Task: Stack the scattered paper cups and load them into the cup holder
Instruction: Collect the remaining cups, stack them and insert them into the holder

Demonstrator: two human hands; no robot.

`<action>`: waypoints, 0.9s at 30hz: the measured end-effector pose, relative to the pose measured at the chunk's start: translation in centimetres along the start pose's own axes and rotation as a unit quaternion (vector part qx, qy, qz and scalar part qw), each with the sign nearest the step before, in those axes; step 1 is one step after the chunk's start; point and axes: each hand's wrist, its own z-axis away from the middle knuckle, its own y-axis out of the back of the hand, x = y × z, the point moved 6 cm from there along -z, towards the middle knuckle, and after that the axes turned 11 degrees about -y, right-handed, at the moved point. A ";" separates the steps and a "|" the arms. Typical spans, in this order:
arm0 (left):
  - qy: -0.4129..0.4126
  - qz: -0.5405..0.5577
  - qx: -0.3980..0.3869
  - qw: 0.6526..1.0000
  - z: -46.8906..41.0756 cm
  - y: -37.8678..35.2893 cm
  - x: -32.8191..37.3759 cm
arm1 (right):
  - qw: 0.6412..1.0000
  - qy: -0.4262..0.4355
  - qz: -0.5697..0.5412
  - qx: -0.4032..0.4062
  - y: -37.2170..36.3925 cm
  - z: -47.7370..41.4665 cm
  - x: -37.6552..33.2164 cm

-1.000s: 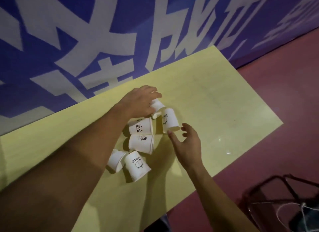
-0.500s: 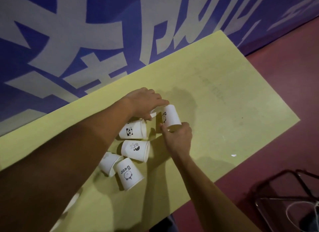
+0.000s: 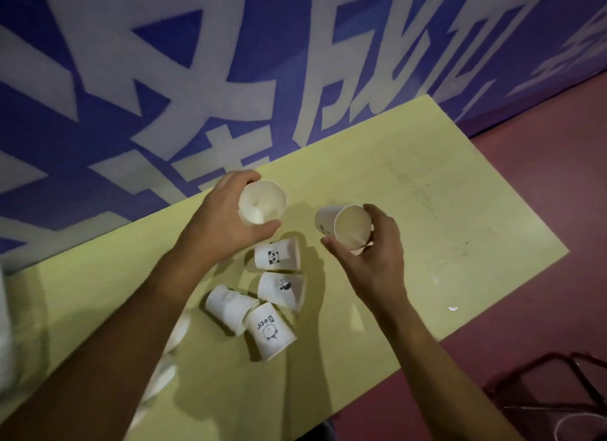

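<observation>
My left hand (image 3: 226, 220) gripped a mouth-up paper cup (image 3: 261, 203) just beyond the panda cup (image 3: 277, 255); my right hand (image 3: 371, 260) curled round a tilted cup (image 3: 345, 225) to its right. Nesting well, I judged, meant squaring base to mouth before pushing.

White cups (image 3: 230, 306) on a yellow table (image 3: 410, 178)
The wall (image 3: 230, 63) at 12 o'clock is blue with big white letters, the floor (image 3: 558, 178) at 3 o'clock dark red. One panda cup (image 3: 277, 254) has a black-and-white panda; the Bear cup (image 3: 271, 330) at 6 o'clock says "Bear" in black over a small drawn face
</observation>
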 end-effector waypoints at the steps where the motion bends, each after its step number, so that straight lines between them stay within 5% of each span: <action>1: 0.015 0.019 0.037 0.999 2.6 1.7 -0.6 | 1.000 0.023 0.012 -0.014 -0.6 0.8 -1.6; 10: 0.119 0.081 0.224 0.964 25.1 14.6 -9.6 | 0.978 0.162 0.026 -0.127 -14.1 14.7 -14.2; 16: 0.136 0.074 0.283 0.947 38.3 22.4 -13.6 | 0.952 0.241 0.026 -0.187 -24.7 27.1 -19.9; 27: 0.182 0.056 0.366 0.911 46.2 28.6 -20.3 | 0.953 0.217 -0.008 -0.213 -33.1 36.2 -22.9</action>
